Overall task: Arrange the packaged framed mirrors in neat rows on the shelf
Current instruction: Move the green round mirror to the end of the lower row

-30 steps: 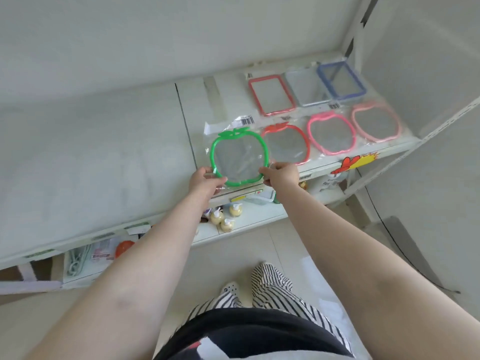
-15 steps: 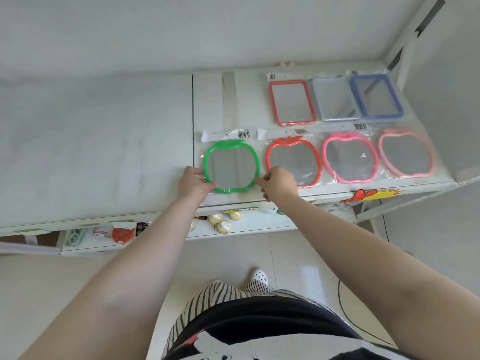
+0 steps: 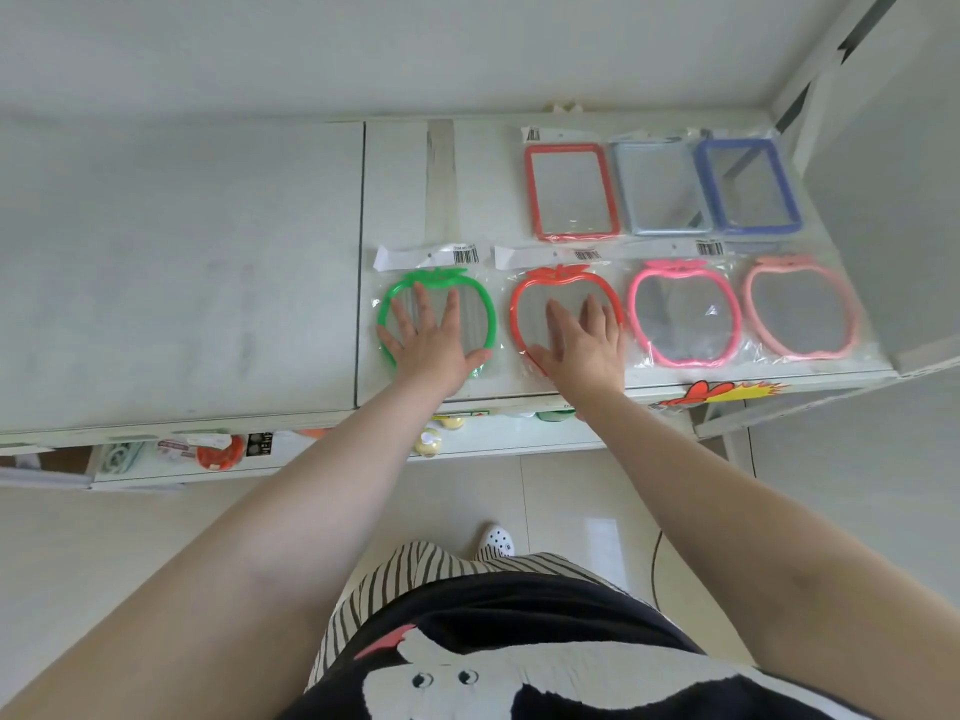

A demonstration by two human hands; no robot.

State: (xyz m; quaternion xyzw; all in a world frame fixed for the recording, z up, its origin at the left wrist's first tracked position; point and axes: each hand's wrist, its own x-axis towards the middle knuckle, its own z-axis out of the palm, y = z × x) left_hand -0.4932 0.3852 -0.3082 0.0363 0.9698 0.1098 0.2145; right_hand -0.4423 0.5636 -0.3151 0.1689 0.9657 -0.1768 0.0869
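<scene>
Left hand (image 3: 428,340) flat, fingers spread, pressing the green apple-shaped plastic-framed mirror (image 3: 485,314) at 9 o'clock of the front row on the white shelf (image 3: 405,200). Right hand (image 3: 582,340) likewise flat on the red apple-shaped mirror (image 3: 519,304). Neither grips. Risk: slick packaging sliding under palm pressure, skewing the row.

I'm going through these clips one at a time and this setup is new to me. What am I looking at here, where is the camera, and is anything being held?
There is no machine. A person wears a wide-angle camera on the head, looking down past their arms at a white shelf. Seven packaged mirrors lie on it. The front row has four apple-shaped ones: green mirror, red mirror, pink mirror and pale pink mirror. Behind them are three rectangular ones: red-framed, grey-blue and blue. Nothing is gripped. The left hand lies flat and open on the green mirror, the right hand flat on the red one.
</scene>
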